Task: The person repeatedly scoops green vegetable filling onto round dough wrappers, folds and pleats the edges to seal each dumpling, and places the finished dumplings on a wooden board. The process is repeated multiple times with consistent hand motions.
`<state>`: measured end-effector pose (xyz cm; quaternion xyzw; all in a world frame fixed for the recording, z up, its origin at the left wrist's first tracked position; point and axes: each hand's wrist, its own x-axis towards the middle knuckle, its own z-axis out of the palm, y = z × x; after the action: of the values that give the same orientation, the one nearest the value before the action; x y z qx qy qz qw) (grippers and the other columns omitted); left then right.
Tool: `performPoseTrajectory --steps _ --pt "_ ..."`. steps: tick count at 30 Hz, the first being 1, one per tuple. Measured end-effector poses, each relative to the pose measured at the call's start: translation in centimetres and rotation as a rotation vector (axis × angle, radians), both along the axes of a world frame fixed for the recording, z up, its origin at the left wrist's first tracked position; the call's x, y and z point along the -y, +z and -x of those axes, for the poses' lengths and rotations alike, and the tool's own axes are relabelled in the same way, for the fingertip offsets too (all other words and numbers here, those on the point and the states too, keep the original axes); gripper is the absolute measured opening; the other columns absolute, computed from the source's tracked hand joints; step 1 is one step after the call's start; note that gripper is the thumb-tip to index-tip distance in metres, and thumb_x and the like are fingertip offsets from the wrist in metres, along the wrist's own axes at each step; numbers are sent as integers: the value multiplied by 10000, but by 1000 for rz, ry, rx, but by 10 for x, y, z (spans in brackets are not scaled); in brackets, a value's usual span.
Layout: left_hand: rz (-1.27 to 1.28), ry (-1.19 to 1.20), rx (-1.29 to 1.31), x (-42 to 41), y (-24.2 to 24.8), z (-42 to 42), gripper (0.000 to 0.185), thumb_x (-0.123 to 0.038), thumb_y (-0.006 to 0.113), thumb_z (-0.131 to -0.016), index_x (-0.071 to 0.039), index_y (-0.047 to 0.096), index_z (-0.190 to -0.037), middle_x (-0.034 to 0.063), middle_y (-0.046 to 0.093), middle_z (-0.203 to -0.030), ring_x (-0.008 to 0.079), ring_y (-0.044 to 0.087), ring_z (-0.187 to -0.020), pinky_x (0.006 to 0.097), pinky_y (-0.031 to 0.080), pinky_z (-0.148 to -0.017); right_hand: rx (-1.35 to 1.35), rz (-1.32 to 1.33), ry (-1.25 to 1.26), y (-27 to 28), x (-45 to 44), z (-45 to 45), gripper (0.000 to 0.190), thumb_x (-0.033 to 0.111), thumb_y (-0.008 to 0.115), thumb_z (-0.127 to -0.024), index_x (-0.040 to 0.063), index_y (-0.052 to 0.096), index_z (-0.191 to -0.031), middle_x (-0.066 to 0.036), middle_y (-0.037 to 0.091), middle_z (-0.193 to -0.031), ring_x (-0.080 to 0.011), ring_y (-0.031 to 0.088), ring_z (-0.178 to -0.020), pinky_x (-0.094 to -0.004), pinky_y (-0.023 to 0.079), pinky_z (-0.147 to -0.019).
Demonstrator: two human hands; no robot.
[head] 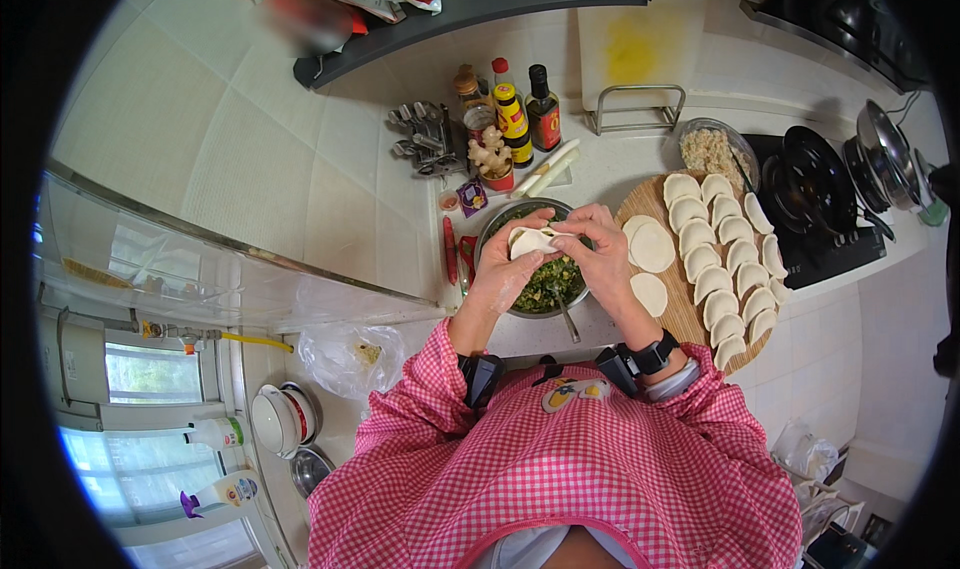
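A half-folded dumpling (531, 243) is held over a metal bowl (491, 231) of chopped green filling (551, 284). My left hand (504, 265) grips one end of it, and my right hand (600, 248) pinches the other at the edge. A little filling shows at the gap along its top. A spoon (568, 318) leans in the bowl with its handle over the near rim. On the right, a round wooden board (670, 327) carries several finished dumplings (701, 258) in curved rows. Flat round wrappers (651, 248) lie on the board's left side, nearest my right hand.
Behind the bowl stand sauce bottles (541, 111), ginger (491, 153) in a red cup and scallion stalks (551, 168). A bowl of pale filling (709, 149) sits behind the board, beside a black pan (817, 179) on the cooktop (840, 258). A dark shelf (480, 25) hangs above.
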<state>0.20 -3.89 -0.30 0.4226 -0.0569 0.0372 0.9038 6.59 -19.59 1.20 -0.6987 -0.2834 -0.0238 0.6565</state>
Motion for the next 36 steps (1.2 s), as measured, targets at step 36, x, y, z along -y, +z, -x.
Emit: performPoseTrajectory --steps 36 --pt "-88 36 -54 -2 -4 0 355 70 628 -827 -12 558 -1165 119 493 -1308 224 552 -1151 348 502 -963 32 12 -11 6 -2 1 188 89 722 -765 36 691 -943 -59 591 -931 -197 540 -892 -301 429 -789"
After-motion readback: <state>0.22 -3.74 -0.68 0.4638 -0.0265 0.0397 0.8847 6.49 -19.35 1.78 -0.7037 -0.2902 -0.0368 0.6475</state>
